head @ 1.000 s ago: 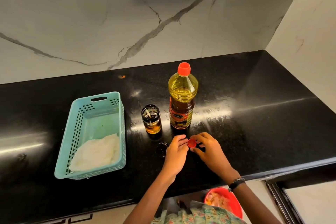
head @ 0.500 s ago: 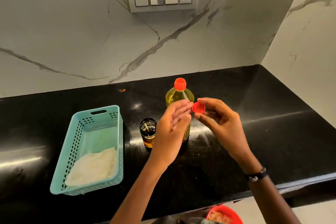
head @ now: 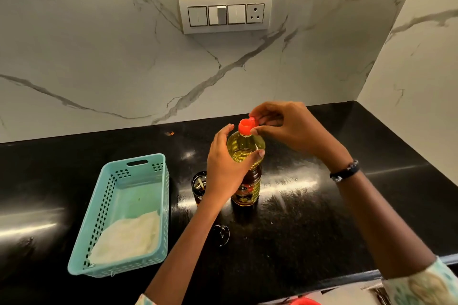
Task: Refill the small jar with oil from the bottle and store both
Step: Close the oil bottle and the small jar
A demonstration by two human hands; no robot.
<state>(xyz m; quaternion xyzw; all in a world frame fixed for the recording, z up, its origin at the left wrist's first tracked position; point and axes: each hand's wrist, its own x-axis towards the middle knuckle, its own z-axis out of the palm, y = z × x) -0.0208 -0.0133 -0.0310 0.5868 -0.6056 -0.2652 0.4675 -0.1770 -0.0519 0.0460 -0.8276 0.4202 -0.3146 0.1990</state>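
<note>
on the black bench (head: pixel 322 218), just right of the small jar (head: pixel 199 187), the oil bottle (head: pixel 246 176) stands upright. the left hand (head: pixel 225 168) wraps its shoulder; the right hand (head: pixel 290 129) pinches the red cap (head: pixel 246 126) in its fingers (head: pixel 257 130). nearly full, it likely feels heavy, its thin plastic yielding and perhaps oily: grasp the waist.

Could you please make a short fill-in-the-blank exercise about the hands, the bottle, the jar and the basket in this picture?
1. The left hand grips the ____ of oil around its shoulder.
2. The right hand holds a small cap of ____ colour at the bottle top.
3. The jar stands ____, with no lid on it.
4. The basket holds a folded ____ cloth.

Missing words: bottle; red; open; white
</note>
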